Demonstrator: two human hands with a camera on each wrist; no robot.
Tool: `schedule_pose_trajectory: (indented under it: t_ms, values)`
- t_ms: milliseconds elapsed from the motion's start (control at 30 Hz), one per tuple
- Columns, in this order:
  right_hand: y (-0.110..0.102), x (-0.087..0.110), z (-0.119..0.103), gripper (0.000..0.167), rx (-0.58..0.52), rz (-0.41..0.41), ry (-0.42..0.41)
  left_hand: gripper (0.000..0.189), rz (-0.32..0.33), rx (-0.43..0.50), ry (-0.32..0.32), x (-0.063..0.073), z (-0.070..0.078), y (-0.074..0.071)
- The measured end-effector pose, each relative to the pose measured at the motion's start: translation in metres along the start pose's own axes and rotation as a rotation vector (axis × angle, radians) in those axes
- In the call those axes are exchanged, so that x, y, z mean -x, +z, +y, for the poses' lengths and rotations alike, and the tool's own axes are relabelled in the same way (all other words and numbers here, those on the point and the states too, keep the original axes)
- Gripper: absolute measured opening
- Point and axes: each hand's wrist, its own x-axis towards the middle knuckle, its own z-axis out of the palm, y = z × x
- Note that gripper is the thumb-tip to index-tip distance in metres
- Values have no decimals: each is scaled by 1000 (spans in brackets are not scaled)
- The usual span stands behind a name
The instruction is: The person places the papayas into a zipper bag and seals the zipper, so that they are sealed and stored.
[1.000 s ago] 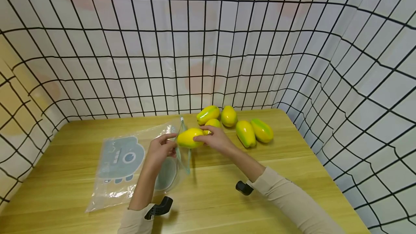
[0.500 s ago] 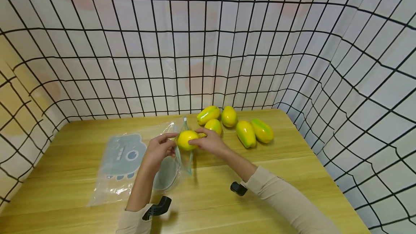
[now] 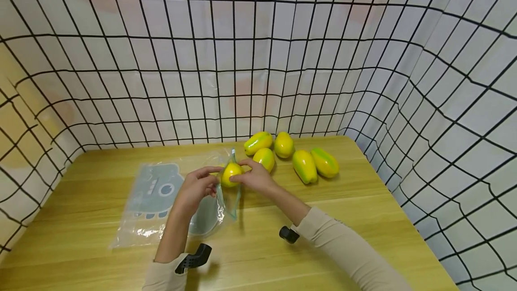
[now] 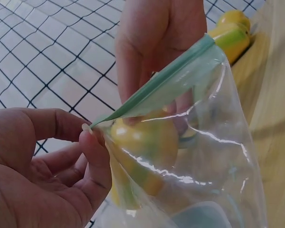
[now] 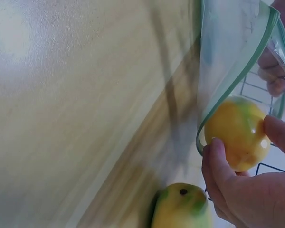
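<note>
My left hand (image 3: 193, 193) pinches the green rim of a clear zip bag (image 3: 151, 194) printed with a blue-grey cartoon animal. In the left wrist view the thumb and forefinger meet on one end of that rim, and the mouth gapes beside them. My right hand (image 3: 257, 178) holds a yellow and green papaya (image 3: 231, 175) by its near end. Most of this papaya (image 4: 145, 147) shows through the clear plastic, lying inside the opening. In the right wrist view, thumb and fingers grip the rounded end of the fruit (image 5: 237, 135) right at the green edge.
Several more papayas (image 3: 304, 166) lie on the wooden table (image 3: 282, 264) to the right of and behind the bag. A black grid net (image 3: 254, 71) over pale cloth rises along the back and both sides. Each sleeve carries a black wrist camera (image 3: 288, 235).
The right hand has moved left, taking the papaya from in front of the bag's mouth into it. The bag has shifted slightly right, its rim still pinched by the left hand.
</note>
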Motion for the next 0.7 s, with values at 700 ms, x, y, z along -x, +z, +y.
schedule_pose_trajectory:
  t_ms: [700]
  values:
    - [22, -1, 18, 58, 55, 22, -32, 41, -108, -30, -52, -2, -7, -6]
